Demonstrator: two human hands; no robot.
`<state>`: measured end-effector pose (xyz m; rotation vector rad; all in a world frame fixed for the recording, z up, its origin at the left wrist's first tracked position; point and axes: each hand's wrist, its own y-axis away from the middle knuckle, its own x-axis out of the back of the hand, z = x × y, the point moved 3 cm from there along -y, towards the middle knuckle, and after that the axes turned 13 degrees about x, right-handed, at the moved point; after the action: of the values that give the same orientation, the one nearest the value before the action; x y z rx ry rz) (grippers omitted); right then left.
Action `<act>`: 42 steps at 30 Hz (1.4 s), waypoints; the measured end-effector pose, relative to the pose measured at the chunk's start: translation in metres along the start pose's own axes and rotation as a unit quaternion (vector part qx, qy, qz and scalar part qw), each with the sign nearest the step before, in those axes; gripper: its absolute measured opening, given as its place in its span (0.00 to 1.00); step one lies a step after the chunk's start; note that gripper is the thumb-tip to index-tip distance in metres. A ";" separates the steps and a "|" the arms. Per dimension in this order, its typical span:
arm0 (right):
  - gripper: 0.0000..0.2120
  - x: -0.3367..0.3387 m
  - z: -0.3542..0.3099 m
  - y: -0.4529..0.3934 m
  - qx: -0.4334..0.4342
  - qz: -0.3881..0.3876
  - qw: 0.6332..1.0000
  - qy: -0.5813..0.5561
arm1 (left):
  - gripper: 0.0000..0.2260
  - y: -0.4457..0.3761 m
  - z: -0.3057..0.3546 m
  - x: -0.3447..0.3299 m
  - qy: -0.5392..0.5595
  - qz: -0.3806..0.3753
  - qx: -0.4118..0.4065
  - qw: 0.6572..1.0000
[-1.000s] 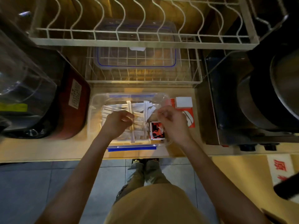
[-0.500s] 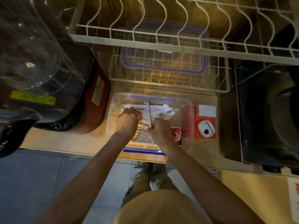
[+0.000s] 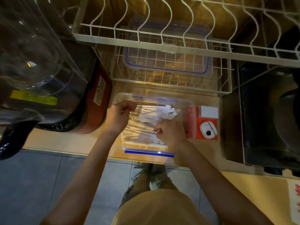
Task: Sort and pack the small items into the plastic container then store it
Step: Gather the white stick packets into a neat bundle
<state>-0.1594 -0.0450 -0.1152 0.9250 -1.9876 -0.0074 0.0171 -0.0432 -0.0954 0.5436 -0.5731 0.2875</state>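
A clear plastic container (image 3: pixel 186 103) with a blue clip on its near side sits on the wooden counter. Several white paper-wrapped packets (image 3: pixel 146 117) lie heaped inside it. My left hand (image 3: pixel 117 116) is curled over the container's left part, its fingers pinched on packets. My right hand (image 3: pixel 170 132) is inside the near right part, fingers closed on packets. A red item shows through the right wall, mostly hidden.
The container's blue-rimmed lid (image 3: pixel 165 62) rests in a white wire rack (image 3: pixel 224 82) behind. A red card with a white device (image 3: pixel 207 129) lies right of the container. A blender jug (image 3: pixel 32 62) stands left, a dark appliance (image 3: pixel 267 114) right.
The view has shifted and drawn closer. My right hand moved left and down into the container among the packets; my left hand shifted toward the container's left edge.
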 end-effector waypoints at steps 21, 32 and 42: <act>0.18 0.005 0.016 0.022 -0.090 0.019 0.996 0.009 | 0.58 0.010 -0.016 -0.090 -0.494 -0.185 -0.200 0.825; 0.13 0.000 0.020 0.025 -0.110 0.004 0.994 0.014 | 0.50 0.008 -0.006 -0.089 -0.504 -0.148 -0.194 0.828; 0.08 -0.002 0.024 0.022 -0.157 0.112 0.978 -0.076 | 0.23 -0.005 -0.001 -0.082 -0.411 -0.106 -0.130 0.896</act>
<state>-0.1896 -0.0365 -0.1226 0.5064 -2.1446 -0.2657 -0.0463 -0.0557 -0.1463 0.4471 -1.3422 -0.2542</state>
